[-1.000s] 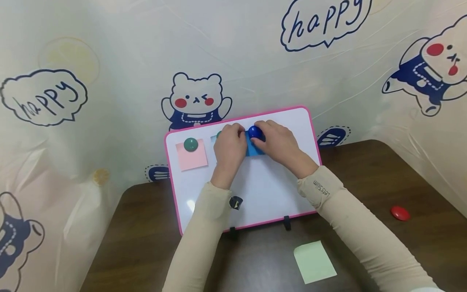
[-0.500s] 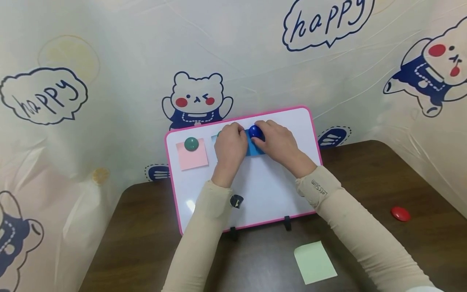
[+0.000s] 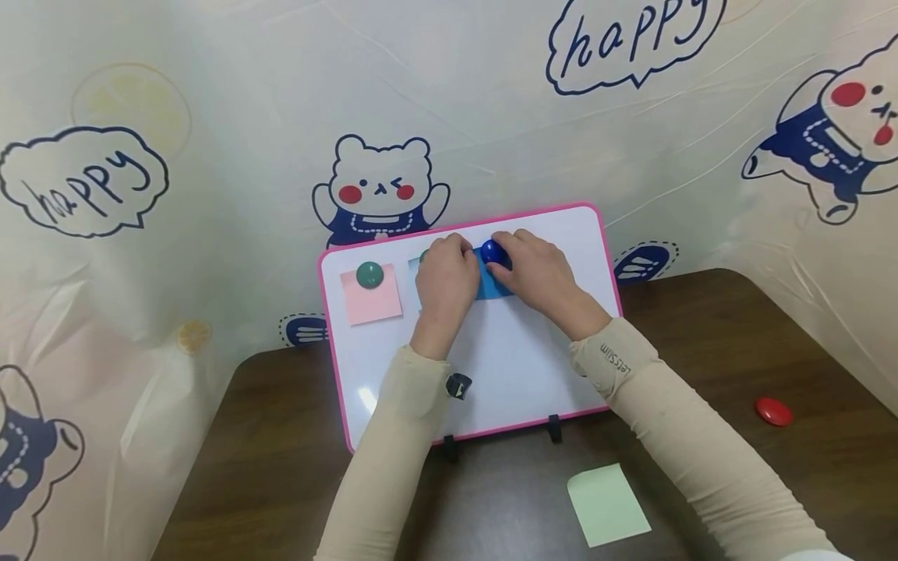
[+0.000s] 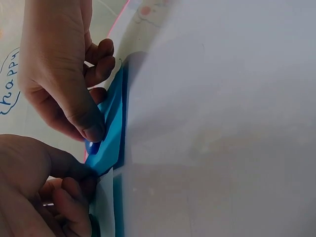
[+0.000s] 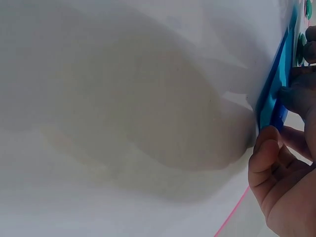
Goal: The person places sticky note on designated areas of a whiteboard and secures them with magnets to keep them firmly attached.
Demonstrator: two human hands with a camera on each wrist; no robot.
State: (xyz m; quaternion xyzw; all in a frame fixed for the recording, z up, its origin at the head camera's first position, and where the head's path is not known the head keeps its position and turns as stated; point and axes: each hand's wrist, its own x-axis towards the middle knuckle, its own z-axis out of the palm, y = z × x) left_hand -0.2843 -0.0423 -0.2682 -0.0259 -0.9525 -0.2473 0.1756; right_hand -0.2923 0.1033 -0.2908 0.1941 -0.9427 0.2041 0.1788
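My right hand (image 3: 536, 273) pinches a round blue magnet (image 3: 493, 252) between thumb and fingers. The magnet sits over a blue sticky note (image 3: 491, 287) near the top of the whiteboard (image 3: 491, 358). With its fingertips my left hand (image 4: 24, 182) pinches the near corner of that blue sticky note, whose free edge stands off the board in the left wrist view. A light blue note (image 3: 414, 273) with a green magnet (image 3: 423, 255) is mostly hidden behind my left hand. Further left, another green magnet (image 3: 369, 275) lies on a pink note (image 3: 372, 302).
The pink-framed board leans on black feet (image 3: 555, 428) on a dark wooden table (image 3: 281, 436). A pale green note (image 3: 609, 505) lies in front of it. To the right is a red magnet (image 3: 774, 411). A printed curtain (image 3: 231, 195) hangs behind.
Both hands stay at the blue note and blue magnet with hardly any motion. The whole view shifts very slightly.
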